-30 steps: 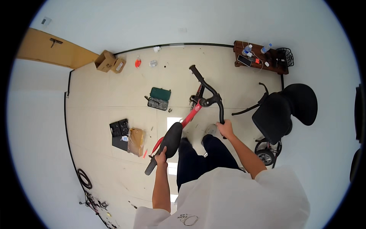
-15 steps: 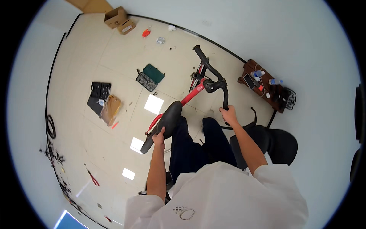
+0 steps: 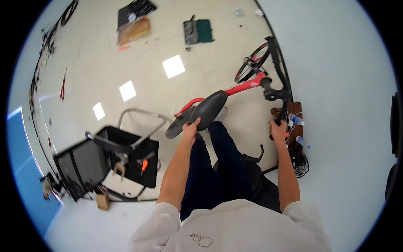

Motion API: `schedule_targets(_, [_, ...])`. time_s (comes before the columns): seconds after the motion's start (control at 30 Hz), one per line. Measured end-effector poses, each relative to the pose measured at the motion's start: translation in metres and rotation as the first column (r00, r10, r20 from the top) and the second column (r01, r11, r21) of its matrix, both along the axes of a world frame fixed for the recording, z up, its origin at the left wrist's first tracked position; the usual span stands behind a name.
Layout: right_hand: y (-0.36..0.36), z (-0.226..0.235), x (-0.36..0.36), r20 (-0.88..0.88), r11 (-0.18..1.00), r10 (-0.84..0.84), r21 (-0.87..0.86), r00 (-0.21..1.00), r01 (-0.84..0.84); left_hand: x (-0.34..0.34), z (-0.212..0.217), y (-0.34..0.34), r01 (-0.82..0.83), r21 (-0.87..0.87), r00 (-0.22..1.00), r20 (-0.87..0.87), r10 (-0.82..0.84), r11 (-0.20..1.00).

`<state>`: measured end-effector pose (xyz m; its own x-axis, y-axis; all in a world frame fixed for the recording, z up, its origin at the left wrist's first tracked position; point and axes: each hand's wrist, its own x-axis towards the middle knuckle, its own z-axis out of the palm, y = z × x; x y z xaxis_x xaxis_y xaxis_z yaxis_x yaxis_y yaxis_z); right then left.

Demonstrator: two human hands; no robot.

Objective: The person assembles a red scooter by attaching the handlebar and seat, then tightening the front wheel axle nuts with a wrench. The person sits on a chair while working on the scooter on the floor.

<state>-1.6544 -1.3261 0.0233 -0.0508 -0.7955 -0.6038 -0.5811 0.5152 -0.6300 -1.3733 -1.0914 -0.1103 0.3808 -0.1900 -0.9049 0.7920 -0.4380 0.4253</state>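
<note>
A small red bicycle (image 3: 243,87) stands in front of me, its front wheel (image 3: 253,63) farther off to the right. My left hand (image 3: 191,128) grips the near side of the black saddle (image 3: 210,111), thumb on top and the other fingers partly hidden. The rear wheel (image 3: 179,122) shows below and left of the saddle. With closed fingers my right hand (image 3: 278,129) holds the near end of the black handlebar (image 3: 280,77). The bar's far grip points away from me, with nothing on it.
Close on the left is a black chair (image 3: 145,164) with tools on its seat. A dark chair (image 3: 260,189) stands behind my legs on the right. Past my right hand is a brown wooden table (image 3: 297,110) with bottles. An open green case (image 3: 205,31) lies on the floor.
My view has swung leftward, bringing the chair with tools into sight. The bicycle has turned and shifted toward the wall and table, with both hands keeping hold of saddle and handlebar.
</note>
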Motion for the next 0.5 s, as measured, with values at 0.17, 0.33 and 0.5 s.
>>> schedule_targets(0.17, [0.027, -0.008, -0.006, -0.011, 0.997, 0.078, -0.019, 0.997, -0.078, -0.052, -0.019, 0.043, -0.167, 0.051, 0.986, -0.006, 0.167, 0.985])
schedule_targets(0.33, [0.077, -0.011, 0.003, -0.157, 0.944, 0.300, -0.095, 0.941, -0.317, -0.085, -0.047, 0.118, -0.214, 0.038, 0.977, -0.012, 0.215, 0.976])
schedule_targets(0.5, [0.141, -0.014, 0.011, -0.495, 0.527, 0.588, -0.367, 0.640, -0.767, -0.108, -0.078, 0.210, -0.244, 0.150, 0.969, -0.006, 0.247, 0.958])
